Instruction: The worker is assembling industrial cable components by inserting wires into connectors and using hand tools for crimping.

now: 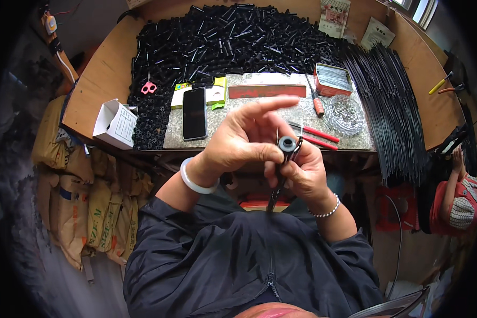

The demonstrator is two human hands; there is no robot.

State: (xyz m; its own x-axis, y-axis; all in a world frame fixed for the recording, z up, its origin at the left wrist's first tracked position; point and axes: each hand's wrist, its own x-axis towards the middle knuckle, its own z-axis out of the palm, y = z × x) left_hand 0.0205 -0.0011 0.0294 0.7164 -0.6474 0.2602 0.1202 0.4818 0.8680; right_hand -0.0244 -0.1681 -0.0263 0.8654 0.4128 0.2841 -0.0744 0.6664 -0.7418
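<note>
While our right hand (308,172) wraps its thumb and fingers narrowly around a black tube (287,148), whose grey ringed end faces us between the two hands, our left hand (233,138) in the head view rests its thumb against the tube's left side. Its index finger stretches out well above that thumb, blurred toward the tip. Since the other left fingers lie partly behind thumb and tube, we cannot tell whether this hand grips too. Below the right thumb hangs a slender dark piece (273,199); our fingers hide how it meets the tube. Just above the right fingers rises a thin pale prong (301,129), too fine for us to identify. Red handles (323,139) lie just beyond those fingers, the tool's head mostly covered. Farther past our fingertips spreads a heap of black tubes (228,40).
</note>
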